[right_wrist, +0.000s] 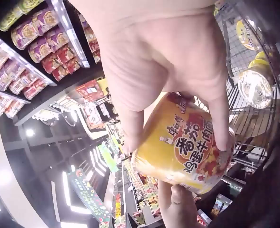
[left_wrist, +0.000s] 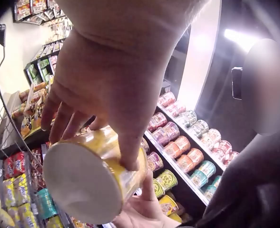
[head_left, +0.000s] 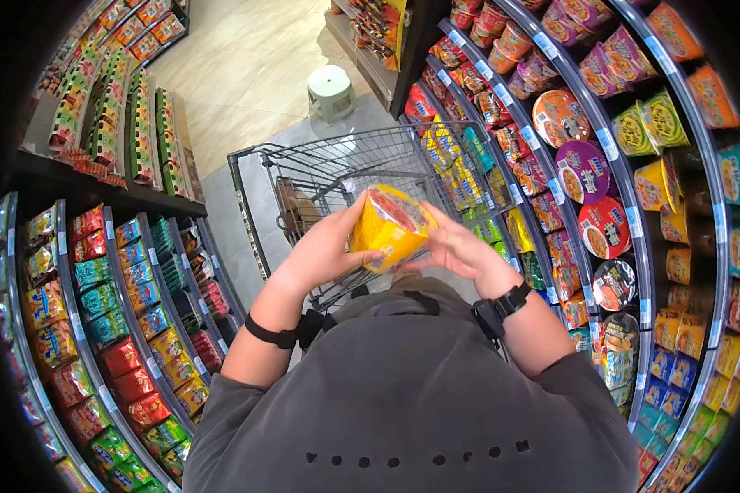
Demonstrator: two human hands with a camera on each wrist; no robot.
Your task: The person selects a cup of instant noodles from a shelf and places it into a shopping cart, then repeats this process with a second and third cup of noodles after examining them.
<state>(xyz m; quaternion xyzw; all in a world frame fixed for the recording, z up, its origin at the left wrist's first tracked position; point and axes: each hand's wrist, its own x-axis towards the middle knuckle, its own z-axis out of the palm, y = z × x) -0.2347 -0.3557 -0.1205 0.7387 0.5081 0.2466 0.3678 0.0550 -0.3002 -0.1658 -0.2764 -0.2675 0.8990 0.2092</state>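
Both hands hold a yellow instant noodle cup (head_left: 372,234) in front of the body, tilted, above the near end of a wire shopping cart (head_left: 253,232). My left hand (head_left: 321,251) grips one side of it, and the left wrist view shows the thumb on its wall and the pale base (left_wrist: 80,183) turned to the camera. On the other side my right hand (head_left: 466,251) spans the cup with thumb and fingers. Its printed label (right_wrist: 187,149) faces the right wrist camera, with the left thumb below it.
Inside the cart lie a brown box (head_left: 294,204) and more cups, one with a pale lid (right_wrist: 255,89). Shelves of noodle cups (head_left: 582,171) rise close on the right; shelves of packets (head_left: 131,370) stand left. A pale green stool (head_left: 330,92) is ahead.
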